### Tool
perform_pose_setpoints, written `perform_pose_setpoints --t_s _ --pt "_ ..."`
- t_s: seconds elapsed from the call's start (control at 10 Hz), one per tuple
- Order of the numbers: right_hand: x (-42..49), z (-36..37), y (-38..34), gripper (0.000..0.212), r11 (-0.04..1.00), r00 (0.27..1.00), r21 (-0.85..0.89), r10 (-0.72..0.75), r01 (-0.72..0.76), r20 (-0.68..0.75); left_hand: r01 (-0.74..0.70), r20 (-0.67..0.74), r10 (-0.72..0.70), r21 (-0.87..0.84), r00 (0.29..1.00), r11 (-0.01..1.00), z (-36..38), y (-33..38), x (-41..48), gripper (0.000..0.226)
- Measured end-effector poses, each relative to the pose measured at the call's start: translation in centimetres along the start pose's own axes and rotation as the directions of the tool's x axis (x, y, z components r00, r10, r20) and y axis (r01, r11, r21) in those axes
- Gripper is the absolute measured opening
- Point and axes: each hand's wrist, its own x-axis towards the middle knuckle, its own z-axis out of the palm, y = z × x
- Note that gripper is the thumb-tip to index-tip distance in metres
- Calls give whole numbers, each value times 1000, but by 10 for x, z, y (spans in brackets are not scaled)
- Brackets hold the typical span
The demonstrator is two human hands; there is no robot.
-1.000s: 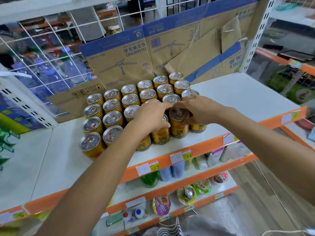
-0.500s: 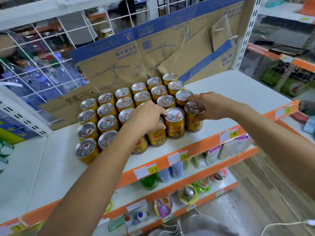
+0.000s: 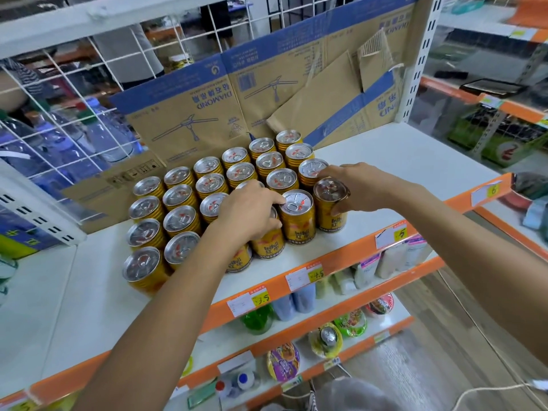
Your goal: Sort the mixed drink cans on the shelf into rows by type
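Note:
Several gold Red Bull cans stand upright in tight diagonal rows on the white shelf. My right hand grips the front right can, which has a darker, bronze-tinted lid, fingers curled round its far side and thumb on its front. My left hand lies over the front-row cans, fingers curled round a gold can that it partly hides. One fingertip touches the rim of the silver-lidded can standing between my hands.
Flattened cardboard boxes lean against the wire grid behind the cans. The shelf's orange front edge carries price tags. Lower shelves hold bottles and cup noodles. Water bottles show behind the grid at left. A white upright post stands at right.
My right hand carried the bronze-lidded can rightward from the middle of the front row to the row's right end. A silver-lidded can now stands between my hands. My left hand stayed put.

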Motion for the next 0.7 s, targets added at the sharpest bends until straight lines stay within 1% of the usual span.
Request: perform_pose_setpoints --t_s 0.1,0.3,0.4,0.5,0.6,0.7 --pt "-1 0 0 83 1000 1000 4 -3 3 -3 11 -8 -12 -32 1000 999 3 0 -1 54" --pt "-1 0 1 83 998 1000 60 27 -27 -6 33 -44 -34 -30 998 999 8 2 -3 50" --pt "-5 5 -2 81 997 999 71 34 -35 22 36 -74 -40 -50 996 998 11 1 -4 49" --pt "-17 -3 -1 80 995 998 85 56 -59 35 -3 -112 -7 -90 994 996 13 -3 -12 53" --pt "-32 -24 -6 77 997 999 52 52 -52 8 -47 -178 21 -145 984 988 9 -16 -28 57" --pt "-58 -65 -31 68 996 1000 91 -6 6 -4 -72 -252 11 -236 968 969 -4 -30 -64 54"
